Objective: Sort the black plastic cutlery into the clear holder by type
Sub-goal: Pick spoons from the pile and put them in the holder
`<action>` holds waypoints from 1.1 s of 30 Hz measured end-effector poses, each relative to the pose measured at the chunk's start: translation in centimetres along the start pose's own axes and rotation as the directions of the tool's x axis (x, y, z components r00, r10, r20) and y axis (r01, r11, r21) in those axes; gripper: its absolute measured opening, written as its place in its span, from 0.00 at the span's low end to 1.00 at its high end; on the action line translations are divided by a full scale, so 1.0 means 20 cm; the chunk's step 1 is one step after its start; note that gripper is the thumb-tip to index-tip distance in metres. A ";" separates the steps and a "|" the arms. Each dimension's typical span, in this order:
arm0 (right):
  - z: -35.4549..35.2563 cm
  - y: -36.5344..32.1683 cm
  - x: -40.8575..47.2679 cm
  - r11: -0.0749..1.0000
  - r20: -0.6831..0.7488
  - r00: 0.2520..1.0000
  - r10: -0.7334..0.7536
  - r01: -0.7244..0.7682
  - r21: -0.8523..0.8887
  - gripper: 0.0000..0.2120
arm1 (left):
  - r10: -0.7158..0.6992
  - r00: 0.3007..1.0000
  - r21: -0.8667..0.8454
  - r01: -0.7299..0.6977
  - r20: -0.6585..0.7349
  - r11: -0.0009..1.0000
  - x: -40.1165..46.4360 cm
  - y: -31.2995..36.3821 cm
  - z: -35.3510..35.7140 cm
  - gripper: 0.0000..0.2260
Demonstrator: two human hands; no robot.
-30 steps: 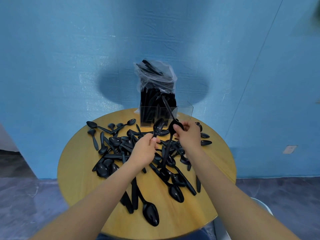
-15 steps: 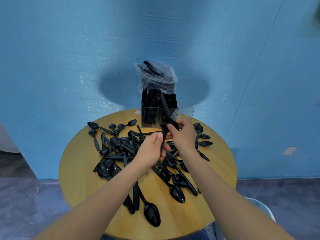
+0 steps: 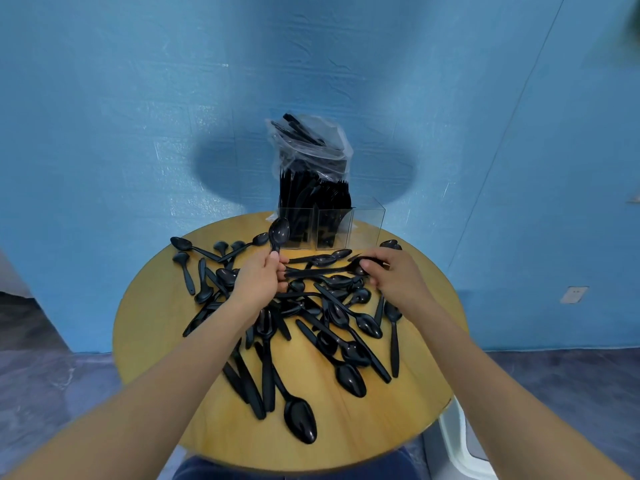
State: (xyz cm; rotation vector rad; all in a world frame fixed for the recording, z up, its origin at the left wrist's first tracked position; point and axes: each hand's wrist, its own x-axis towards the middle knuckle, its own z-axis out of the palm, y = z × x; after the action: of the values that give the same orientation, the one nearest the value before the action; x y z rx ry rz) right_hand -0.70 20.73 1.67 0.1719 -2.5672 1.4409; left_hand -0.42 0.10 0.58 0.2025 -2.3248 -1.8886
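Note:
Black plastic spoons and knives (image 3: 332, 323) lie scattered over a round wooden table (image 3: 166, 327). At the table's far edge stands the clear holder (image 3: 367, 220); its left and middle compartments are packed with black cutlery and its right one looks empty. My left hand (image 3: 258, 278) grips a black spoon (image 3: 278, 232) by the handle, bowl upward, just left of the holder. My right hand (image 3: 394, 275) curls round the bowl end of a spoon (image 3: 322, 271) lying across the pile in front of the holder.
A clear plastic bag (image 3: 310, 150) with more black cutlery sits on top of the holder. A blue wall rises right behind the table. A white object (image 3: 457, 445) stands on the floor at the table's lower right.
My hands have moved apart. The left hand now holds a spoon upright to the left, and the right hand has dropped onto the pile and closed on another spoon.

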 end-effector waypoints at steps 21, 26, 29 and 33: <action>0.10 0.06 -0.18 0.880 0.230 0.948 0.220 -0.090 -0.467 0.23 | 0.031 0.954 0.049 -0.048 0.297 0.998 -0.24 -0.04 0.04 0.10; 0.13 0.06 -0.17 0.861 0.186 0.962 0.200 -0.082 -0.502 0.18 | 0.038 0.963 0.054 -0.054 0.265 0.997 -0.25 -0.06 0.04 0.08; 0.13 0.06 -0.16 0.878 0.154 0.969 0.195 -0.102 -0.468 0.11 | 0.041 0.968 0.060 -0.057 0.248 0.997 -0.25 -0.07 0.03 0.08; 0.11 0.05 -0.13 0.906 0.109 0.982 0.155 -0.097 -0.413 0.04 | 0.043 0.977 0.064 -0.058 0.208 0.996 -0.24 -0.08 0.04 0.09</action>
State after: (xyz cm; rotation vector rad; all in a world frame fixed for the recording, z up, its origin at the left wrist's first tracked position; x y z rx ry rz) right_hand 1.38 19.38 -0.81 0.0445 -2.9741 0.9223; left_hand 4.12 1.41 -1.17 -0.0483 -2.5044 -1.8870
